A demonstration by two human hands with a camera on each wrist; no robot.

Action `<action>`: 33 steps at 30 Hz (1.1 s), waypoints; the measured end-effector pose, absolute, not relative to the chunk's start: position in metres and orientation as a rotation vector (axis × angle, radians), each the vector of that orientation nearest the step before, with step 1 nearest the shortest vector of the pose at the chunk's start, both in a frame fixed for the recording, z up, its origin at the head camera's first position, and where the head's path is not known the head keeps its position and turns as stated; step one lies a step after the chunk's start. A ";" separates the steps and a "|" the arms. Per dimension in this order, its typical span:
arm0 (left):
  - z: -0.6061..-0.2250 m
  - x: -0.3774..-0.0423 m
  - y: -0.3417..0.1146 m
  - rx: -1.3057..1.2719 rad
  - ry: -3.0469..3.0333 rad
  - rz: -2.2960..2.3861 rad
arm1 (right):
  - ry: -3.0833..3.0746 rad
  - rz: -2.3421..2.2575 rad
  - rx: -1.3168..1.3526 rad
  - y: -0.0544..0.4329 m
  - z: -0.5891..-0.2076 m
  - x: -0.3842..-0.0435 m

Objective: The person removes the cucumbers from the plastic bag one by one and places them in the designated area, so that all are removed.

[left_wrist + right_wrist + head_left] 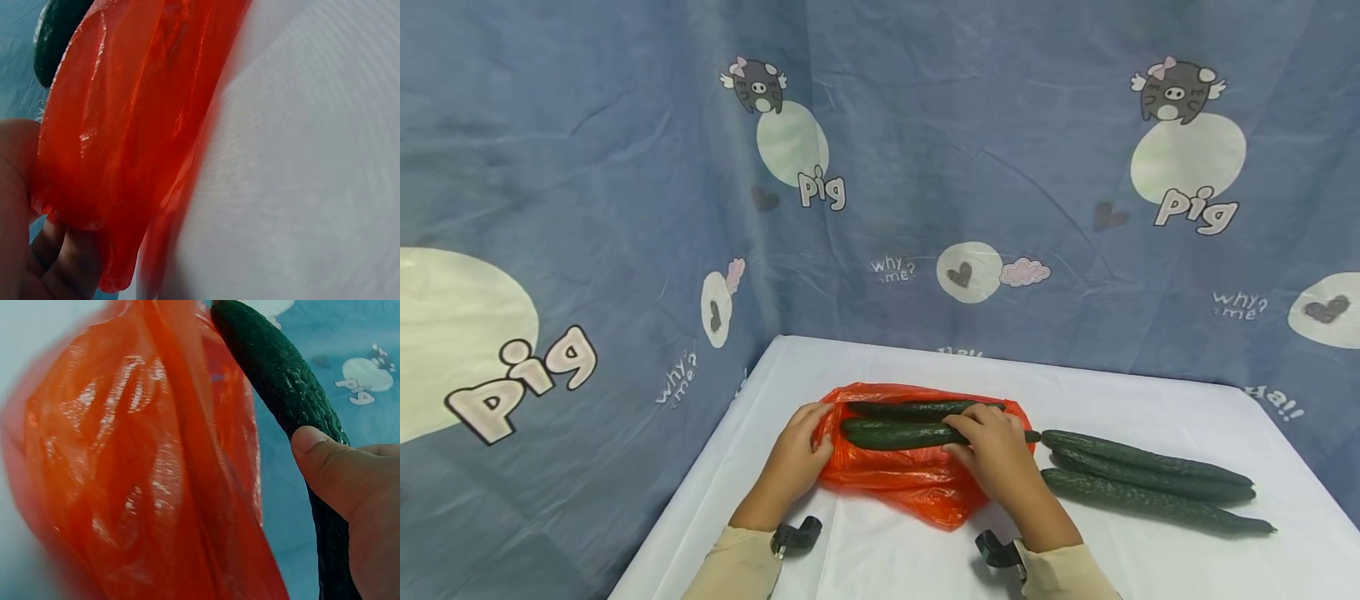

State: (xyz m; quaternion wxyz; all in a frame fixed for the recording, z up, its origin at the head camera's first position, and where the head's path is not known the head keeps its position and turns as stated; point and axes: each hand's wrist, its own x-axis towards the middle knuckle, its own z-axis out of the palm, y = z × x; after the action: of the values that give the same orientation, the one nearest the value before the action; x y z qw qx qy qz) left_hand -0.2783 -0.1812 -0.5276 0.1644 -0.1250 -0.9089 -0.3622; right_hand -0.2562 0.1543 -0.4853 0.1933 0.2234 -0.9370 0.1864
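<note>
My right hand [998,454] grips a dark green cucumber [891,435] from above near one end, holding it lengthwise over the mouth of a red plastic bag [936,502]. In the right wrist view the thumb presses along the side of this cucumber [278,372], beside the glossy bag [125,456]. Another cucumber [910,409] lies within the bag, behind the held one. At the bag's left end my left hand [793,450] pinches its edge; in the left wrist view thumb and fingers stand on either side of the thin film [106,144].
Several cucumbers [1150,496] lie side by side to the right of the bag on the white-covered table [880,567]. Behind and to the left hangs a blue cloth [880,125] printed with pigs. Dark wrist mounts [801,533] sit at both sleeves.
</note>
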 end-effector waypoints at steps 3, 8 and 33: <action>-0.530 -0.278 -0.182 -0.351 -2.588 -1.030 | -2.625 0.531 0.625 0.158 -0.484 -0.255; -0.530 -0.278 -0.182 -0.360 -2.578 -1.031 | -2.614 0.520 0.604 0.165 -0.485 -0.252; -0.528 -0.277 -0.180 -0.363 -2.583 -1.041 | -2.617 0.515 0.498 0.201 -0.496 -0.232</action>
State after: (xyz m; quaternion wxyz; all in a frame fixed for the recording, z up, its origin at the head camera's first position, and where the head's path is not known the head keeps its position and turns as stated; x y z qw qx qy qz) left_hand -0.2771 -0.1804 -0.5279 0.1658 -0.1275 -0.9070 -0.3654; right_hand -0.2318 0.2015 -0.4964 0.2125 0.1794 -0.9425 0.1855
